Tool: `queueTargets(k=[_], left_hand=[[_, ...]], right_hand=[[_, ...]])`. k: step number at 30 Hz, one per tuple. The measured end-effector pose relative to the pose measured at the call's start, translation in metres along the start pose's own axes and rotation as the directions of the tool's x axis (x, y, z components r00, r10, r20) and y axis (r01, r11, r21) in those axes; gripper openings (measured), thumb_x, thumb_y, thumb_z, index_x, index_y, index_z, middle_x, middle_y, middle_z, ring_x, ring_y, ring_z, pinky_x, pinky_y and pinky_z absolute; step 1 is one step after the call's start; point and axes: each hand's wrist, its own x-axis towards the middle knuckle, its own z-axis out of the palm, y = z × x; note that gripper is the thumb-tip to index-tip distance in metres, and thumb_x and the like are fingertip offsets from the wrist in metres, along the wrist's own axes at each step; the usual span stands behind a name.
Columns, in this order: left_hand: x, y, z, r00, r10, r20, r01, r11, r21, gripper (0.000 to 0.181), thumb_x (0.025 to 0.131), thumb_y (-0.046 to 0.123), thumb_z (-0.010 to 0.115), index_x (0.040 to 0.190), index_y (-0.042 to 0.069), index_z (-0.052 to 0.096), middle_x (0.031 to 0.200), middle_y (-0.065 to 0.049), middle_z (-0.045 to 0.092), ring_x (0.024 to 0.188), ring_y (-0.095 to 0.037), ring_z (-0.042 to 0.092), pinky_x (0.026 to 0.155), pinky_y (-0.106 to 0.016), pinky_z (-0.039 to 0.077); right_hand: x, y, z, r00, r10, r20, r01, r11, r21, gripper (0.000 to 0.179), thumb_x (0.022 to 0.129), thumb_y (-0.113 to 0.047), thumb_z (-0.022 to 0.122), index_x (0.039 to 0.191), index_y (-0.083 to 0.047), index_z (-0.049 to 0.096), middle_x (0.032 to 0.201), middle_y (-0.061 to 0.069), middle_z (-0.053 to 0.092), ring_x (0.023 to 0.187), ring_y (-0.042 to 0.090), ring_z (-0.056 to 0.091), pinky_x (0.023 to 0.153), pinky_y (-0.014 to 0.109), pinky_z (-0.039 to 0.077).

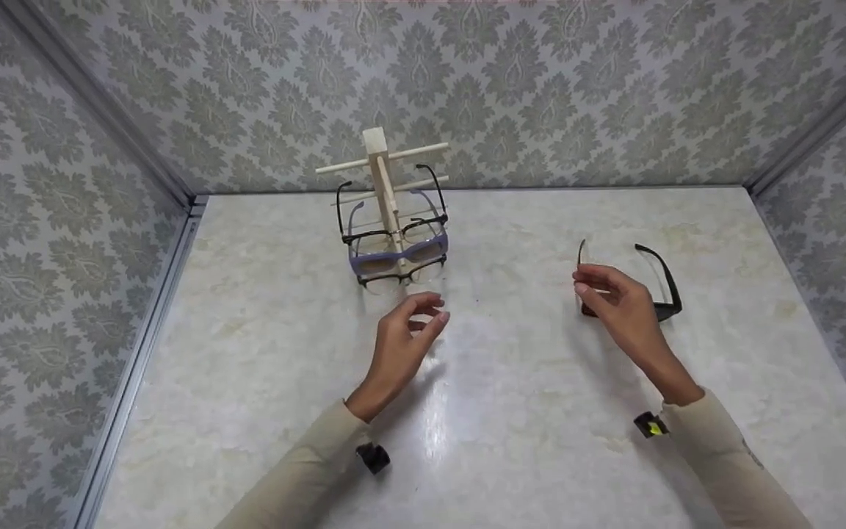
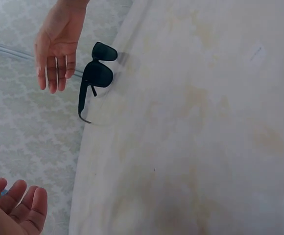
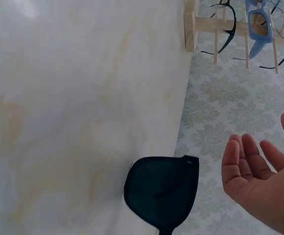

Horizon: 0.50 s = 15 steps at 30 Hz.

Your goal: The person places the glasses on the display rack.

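Well to the right of the wooden stand [image 1: 386, 191], nearer the person than it: black sunglasses [image 1: 669, 305] resting on the pale table [image 1: 526, 411], arms unfolded and pointing toward the back wall [image 1: 540, 88]. Probably steady like that, sitting on the frame and needing no support.

Hovers just beside the sunglasses on the stand's side: right hand [image 1: 617, 305], fingers straight and relaxed, grasping nothing. Shows a clear gap between fingertips and frame in the left wrist view; looks like a hand held ready next to the frame rather than on it.

Hangs just in front of the stand's foot, a little above the table: left hand [image 1: 405, 334], fingers loosely curled round nothing, thumb near the fingertips, touching neither stand nor glasses.

On the stand's lower pegs, stacked one under another: a black-framed pair [image 1: 393, 231], a blue pair [image 1: 397, 253], a thin dark pair [image 1: 401, 275], each hung by the bridge against the post so the arms trail behind. Upper two pegs bare.

Stands close to the back wall, left of the table's middle. Patterned walls on the left, back and right; metal rails along the side edges. Wide bare surface between the stand and the sunglasses and toward the near edge, with room for both arms to swing.
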Motion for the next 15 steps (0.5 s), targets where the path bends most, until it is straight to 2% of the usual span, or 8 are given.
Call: queueTargets(k=[6, 15], left_hand=[[0.003, -0.003, 0.016, 0.999, -0.017, 0.036, 0.018, 1.0, -0.016, 0.031, 0.107, 0.019, 0.076, 0.134, 0.005, 0.072, 0.126, -0.018, 0.077, 0.112, -0.023, 0.074, 0.093, -0.047, 0.063], [0.008, -0.01, 0.043, 0.997, -0.021, 0.077, 0.023, 0.999, -0.035, 0.032, 0.107, 0.018, 0.076, 0.134, 0.004, 0.072, 0.126, -0.018, 0.077, 0.112, -0.022, 0.074, 0.091, -0.04, 0.063]], right_hand=[[-0.012, 0.012, -0.019, 0.999, 0.007, -0.054, -0.01, 0.999, -0.053, 0.037, 0.109, -0.013, 0.073, 0.141, 0.004, 0.069, 0.135, 0.026, 0.071, 0.119, 0.01, 0.07, 0.099, 0.017, 0.055], [-0.029, 0.027, -0.043, 0.994, 0.007, -0.108, -0.016, 0.996, -0.082, 0.036, 0.109, -0.012, 0.072, 0.141, 0.004, 0.069, 0.135, 0.025, 0.072, 0.116, 0.004, 0.07, 0.098, 0.013, 0.053]])
